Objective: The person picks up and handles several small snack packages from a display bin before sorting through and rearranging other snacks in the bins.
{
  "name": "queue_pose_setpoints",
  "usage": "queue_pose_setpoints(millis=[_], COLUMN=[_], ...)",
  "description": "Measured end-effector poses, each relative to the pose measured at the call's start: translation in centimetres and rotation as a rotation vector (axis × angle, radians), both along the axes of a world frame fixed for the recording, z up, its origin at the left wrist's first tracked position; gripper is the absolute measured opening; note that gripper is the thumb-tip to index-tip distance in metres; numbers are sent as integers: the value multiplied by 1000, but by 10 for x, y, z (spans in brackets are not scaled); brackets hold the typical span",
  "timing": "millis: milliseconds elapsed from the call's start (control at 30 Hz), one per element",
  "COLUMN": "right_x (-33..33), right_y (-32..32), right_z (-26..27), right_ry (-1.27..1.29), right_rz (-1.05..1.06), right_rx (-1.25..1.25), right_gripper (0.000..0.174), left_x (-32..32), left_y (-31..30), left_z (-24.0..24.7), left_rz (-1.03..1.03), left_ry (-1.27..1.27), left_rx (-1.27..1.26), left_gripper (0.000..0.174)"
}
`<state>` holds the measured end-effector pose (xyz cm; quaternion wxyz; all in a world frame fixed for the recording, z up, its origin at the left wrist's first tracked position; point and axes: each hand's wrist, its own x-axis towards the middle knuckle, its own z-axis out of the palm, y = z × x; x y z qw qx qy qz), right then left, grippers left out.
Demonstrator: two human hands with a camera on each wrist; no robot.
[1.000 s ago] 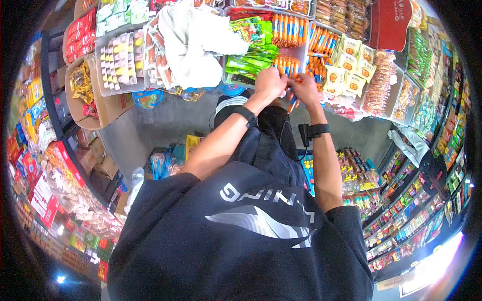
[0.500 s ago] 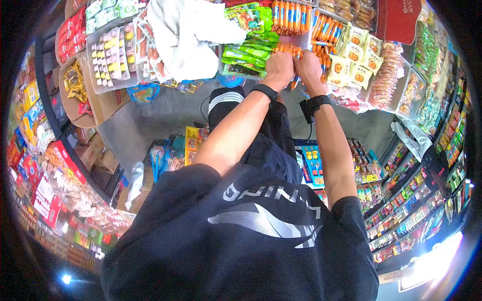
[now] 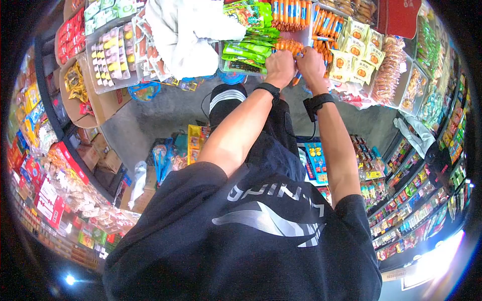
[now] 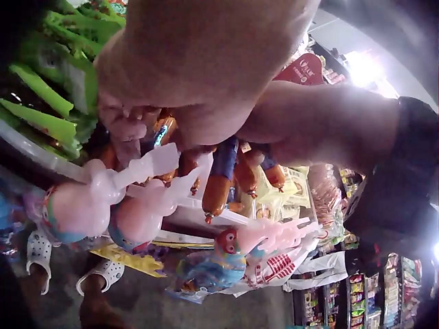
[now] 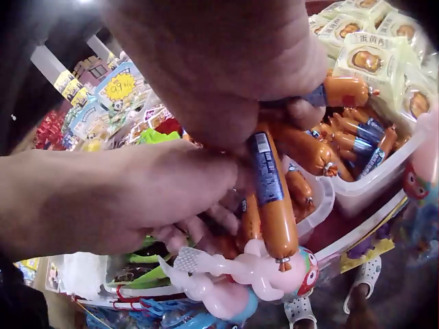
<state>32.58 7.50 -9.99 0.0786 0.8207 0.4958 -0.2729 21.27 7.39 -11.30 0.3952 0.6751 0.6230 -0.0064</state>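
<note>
Both hands meet over the front of a plastic bin of orange sausages (image 3: 288, 46). In the right wrist view my right hand (image 5: 233, 62) grips several sausages in its curled fingers; one with a blue label (image 5: 274, 195) hangs down below the palm. My left hand (image 3: 280, 69) is right beside it, knuckles up. The left wrist view has its fingers (image 4: 123, 130) curled at orange sausages (image 4: 164, 130), partly hidden by the hand. From the right, the right hand (image 3: 311, 66) reaches in with sausage ends (image 4: 218, 185) sticking out below it.
Green snack packets (image 3: 246, 52) lie left of the sausages, cream-coloured wrapped cakes (image 3: 356, 55) right. A white cloth (image 3: 191, 40) covers bins farther left. Pink balloon-like toys (image 4: 82, 205) hang along the front edge. Stocked shelves (image 3: 427, 195) stand behind on the right.
Over the last second both hands have moved forward over the sausage bin, the right one more, and the head view has shifted slightly. Since half a second ago they have hardly moved.
</note>
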Motion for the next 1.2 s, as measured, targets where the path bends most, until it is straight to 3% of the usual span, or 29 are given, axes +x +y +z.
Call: queue_pose_setpoints(millis=[267,533,733,1067,1200], right_x=[7,6,16,33,35], right_y=[-7,-11,-14,-27,-38], right_z=[-16,-16,-10,4,-3], right_ry=[41,67,112,250,277], right_rz=[-25,166,125,43,-9], right_rx=[-6,47,56,212,294], right_gripper=[29,29,38,34,31], left_x=[0,-4,-6,-1,-6], left_y=[-4,-11,-12,-6,-6], left_z=[-9,-5,-3,-10,-2], left_rz=[-40,47,-30,13,37], left_ry=[23,-63,-52,-46,-133], left_rx=[35,-3,0,100,16], left_gripper=[19,19,19,24,32])
